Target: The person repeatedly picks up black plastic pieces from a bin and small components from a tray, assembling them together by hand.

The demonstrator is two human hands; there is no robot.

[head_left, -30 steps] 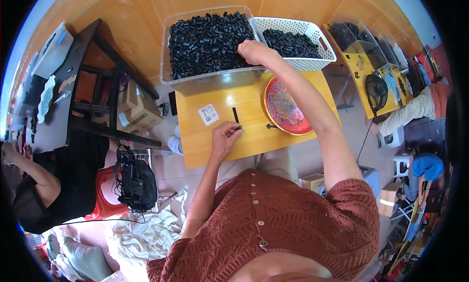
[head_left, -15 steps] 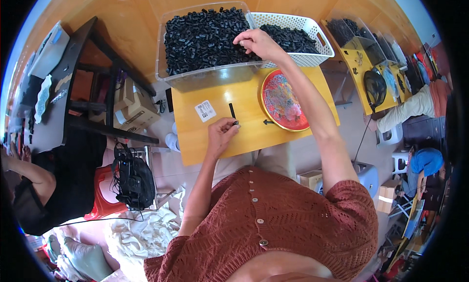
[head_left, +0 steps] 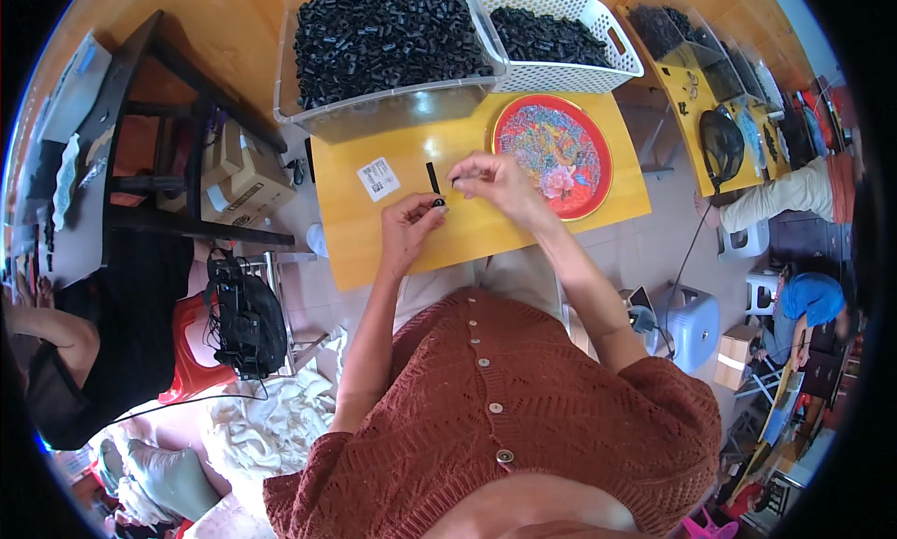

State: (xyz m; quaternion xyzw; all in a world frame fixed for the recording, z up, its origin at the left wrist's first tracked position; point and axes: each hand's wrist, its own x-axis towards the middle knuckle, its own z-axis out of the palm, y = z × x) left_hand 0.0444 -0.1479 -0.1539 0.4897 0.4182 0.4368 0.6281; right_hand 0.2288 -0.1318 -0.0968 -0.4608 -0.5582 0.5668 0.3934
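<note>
My left hand (head_left: 408, 231) is over the yellow table (head_left: 364, 249), its fingers pinching a small round black plastic part (head_left: 438, 203) with a hole in its end. Just to its right, my right hand (head_left: 503, 189) pinches a small dark piece (head_left: 456, 182), mostly hidden by the fingertips. The two hands are close together but apart. Beyond the left fingertips a thin black strip (head_left: 432, 177) lies on the table. A round red floral tray (head_left: 602, 179), right of my right hand, holds many tiny shiny pieces.
A clear plastic bin (head_left: 402, 117) heaped with black parts stands at the table's back, beside a white perforated basket (head_left: 570, 78) of similar parts. A white label (head_left: 378, 179) lies left of the strip. People work at both sides; a black bag (head_left: 245, 315) is at left.
My right hand has come back from above the clear bin to beside my left hand, now with a small dark piece. My left hand still pinches its black part. The view has shifted.
</note>
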